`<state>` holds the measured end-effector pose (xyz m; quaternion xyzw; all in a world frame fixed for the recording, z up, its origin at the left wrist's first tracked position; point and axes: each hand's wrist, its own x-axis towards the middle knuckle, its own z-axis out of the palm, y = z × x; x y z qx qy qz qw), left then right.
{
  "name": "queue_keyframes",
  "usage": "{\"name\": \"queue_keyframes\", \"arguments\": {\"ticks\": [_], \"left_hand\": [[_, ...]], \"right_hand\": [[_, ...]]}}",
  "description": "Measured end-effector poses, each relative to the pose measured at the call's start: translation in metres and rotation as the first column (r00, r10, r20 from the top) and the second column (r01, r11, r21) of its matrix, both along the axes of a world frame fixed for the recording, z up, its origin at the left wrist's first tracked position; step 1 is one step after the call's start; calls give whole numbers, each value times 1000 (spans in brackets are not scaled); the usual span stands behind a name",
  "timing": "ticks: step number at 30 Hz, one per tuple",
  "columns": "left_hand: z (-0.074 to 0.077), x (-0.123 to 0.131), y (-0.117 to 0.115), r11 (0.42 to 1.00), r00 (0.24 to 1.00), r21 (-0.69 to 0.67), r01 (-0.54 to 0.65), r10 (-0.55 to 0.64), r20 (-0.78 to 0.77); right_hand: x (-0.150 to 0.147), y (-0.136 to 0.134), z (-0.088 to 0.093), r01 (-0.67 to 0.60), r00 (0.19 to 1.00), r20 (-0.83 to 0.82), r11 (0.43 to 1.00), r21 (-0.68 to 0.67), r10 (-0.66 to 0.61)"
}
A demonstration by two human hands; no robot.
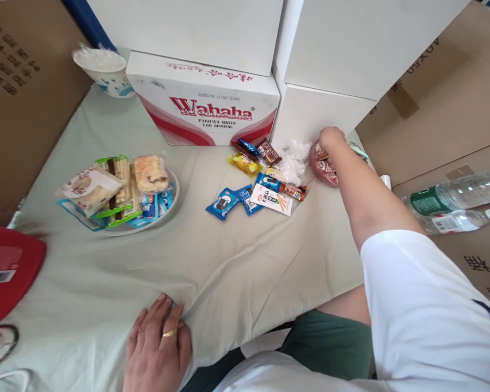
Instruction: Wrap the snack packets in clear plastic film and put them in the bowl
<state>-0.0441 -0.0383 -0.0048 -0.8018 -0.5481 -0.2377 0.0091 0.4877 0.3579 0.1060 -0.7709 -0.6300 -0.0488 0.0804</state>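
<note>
My left hand [159,343] lies flat on the cloth-covered table [228,261] near its front edge, a ring on one finger and nothing held. At the far right my right hand [332,139] reaches over a reddish snack bag [323,166]; its fingers point down and are mostly hidden, so any grip cannot be seen. Left of the bag lie crumpled clear plastic [293,163] and a loose group of small packets: blue ones [223,204], a yellow one [245,163], a brown one [269,152] and a white one [271,200]. A white plate [177,190] at the left holds several wrapped snacks [124,188].
Behind the packets stands a Wahaha carton [204,109], with white boxes [330,49] around it. A paper cup [106,71] is at the back left, a red object [8,272] at the left edge, and plastic bottles [465,193] at the right.
</note>
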Motion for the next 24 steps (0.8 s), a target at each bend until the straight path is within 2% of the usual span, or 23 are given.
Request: {"name": "queue_keyframes", "arguments": {"ticks": [3,5,8,10,12,14,17,21,23,24], "left_hand": [[1,1,0,1000,1000,-6,-4,4,12],[1,1,0,1000,1000,-4,-5,5,13],[2,2,0,1000,1000,13,-2,2,3],[3,3,0,1000,1000,26,-3,3,3],[3,3,0,1000,1000,27,-4,4,1],[3,3,0,1000,1000,30,-3,3,-2],[1,2,-1,999,1000,33,-3,3,8],[-2,0,-2,1000,998,6,-7,6,70],[-1,-3,-4,1000,990,-8,3,-2,143],[0,-5,-5,1000,982,-12,6,-3,188]], "right_hand": [[-6,-6,-4,46,997,67,988,-151,-36],[-12,-16,-4,34,991,134,988,-149,-14],[-25,-33,-2,17,980,197,997,-79,-1],[-36,-42,2,-10,977,213,999,32,3],[-50,-52,7,-70,980,197,985,156,38],[-66,-64,10,-127,985,140,967,219,98],[-90,-85,6,-210,977,5,965,157,212],[-105,-108,-7,-408,913,-40,911,-65,406],[-105,-115,-8,-385,922,-28,914,-125,385],[-103,-117,-6,-355,935,-34,929,-106,353]]}}
